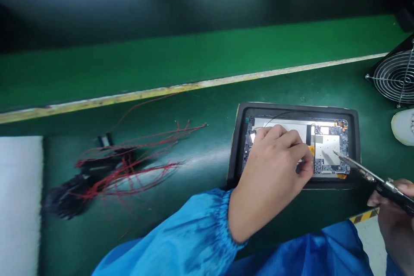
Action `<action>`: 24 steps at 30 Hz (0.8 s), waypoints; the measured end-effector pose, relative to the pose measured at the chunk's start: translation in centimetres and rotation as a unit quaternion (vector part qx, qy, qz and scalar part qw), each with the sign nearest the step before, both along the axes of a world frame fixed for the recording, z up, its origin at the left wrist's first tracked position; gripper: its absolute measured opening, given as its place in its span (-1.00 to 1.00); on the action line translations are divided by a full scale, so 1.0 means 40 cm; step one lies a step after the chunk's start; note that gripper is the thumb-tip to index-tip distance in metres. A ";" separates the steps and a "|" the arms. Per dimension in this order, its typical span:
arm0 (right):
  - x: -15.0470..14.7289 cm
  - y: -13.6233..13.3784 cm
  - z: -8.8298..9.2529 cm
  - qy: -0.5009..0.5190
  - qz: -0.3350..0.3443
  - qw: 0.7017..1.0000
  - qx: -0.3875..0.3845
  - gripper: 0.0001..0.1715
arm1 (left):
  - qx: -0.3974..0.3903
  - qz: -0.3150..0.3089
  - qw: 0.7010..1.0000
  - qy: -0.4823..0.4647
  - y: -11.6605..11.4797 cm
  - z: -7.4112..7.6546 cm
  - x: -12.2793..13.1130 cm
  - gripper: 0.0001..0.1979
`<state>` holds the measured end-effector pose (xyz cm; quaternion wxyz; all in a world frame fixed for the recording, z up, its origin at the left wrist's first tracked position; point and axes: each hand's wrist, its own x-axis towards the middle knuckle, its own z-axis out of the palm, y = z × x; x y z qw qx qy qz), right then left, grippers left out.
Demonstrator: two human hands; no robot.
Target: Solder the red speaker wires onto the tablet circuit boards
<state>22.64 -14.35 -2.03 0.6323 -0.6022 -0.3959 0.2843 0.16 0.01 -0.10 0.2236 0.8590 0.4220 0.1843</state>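
An opened tablet (326,140) with its circuit board and silver battery showing lies in a black tray (354,146) on the green bench. My left hand (274,172) rests on the tablet, fingers curled and pinched on something I cannot make out near an orange tab. My right hand (396,220), at the lower right edge, is closed on a soldering iron (371,177). The iron's metal tip points up-left onto the silver shield of the board.
A tangle of red wires with black parts (119,168) lies left of the tray. A wire-guarded fan (396,75) stands at the right edge, a white object (404,126) below it. A white slab (19,202) is at far left. Beyond a yellow line runs a green conveyor (194,58).
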 end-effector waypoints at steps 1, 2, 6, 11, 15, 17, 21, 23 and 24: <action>-0.009 0.014 -0.005 0.022 -0.005 1.000 0.012 -0.64 | -0.002 -0.005 1.000 0.003 0.002 0.002 -0.005 -0.80; -0.018 0.028 -0.011 0.042 -0.013 0.999 0.021 -0.64 | -0.004 -0.010 1.000 0.009 0.005 0.007 -0.015 -0.81; -0.061 0.083 -0.033 0.108 -0.045 0.992 0.035 -0.63 | -0.014 0.015 1.000 0.022 0.031 0.036 -0.117 -0.79; -0.108 0.131 -0.052 0.174 -0.073 0.982 0.024 -0.60 | -0.092 0.176 0.977 0.076 0.058 0.038 -0.273 -0.47; -0.116 0.160 -0.070 0.201 -0.090 0.974 0.051 -0.62 | -0.194 0.155 0.967 0.060 0.063 -0.011 -0.287 -0.21; -0.112 0.173 -0.079 0.211 -0.097 0.970 0.067 -0.62 | -0.195 0.175 0.964 0.035 0.083 -0.032 -0.272 -0.19; -0.098 0.190 -0.097 0.218 -0.115 0.964 0.102 -0.61 | -0.188 0.227 0.955 0.014 0.186 -0.050 -0.259 -0.16; -0.093 0.195 -0.108 0.216 -0.121 0.961 0.119 -0.62 | -0.163 0.249 0.955 0.014 0.266 -0.049 -0.262 -0.27; -0.091 0.197 -0.114 0.215 -0.123 0.961 0.126 -0.63 | -0.149 0.263 0.953 0.013 0.310 -0.048 -0.263 -0.37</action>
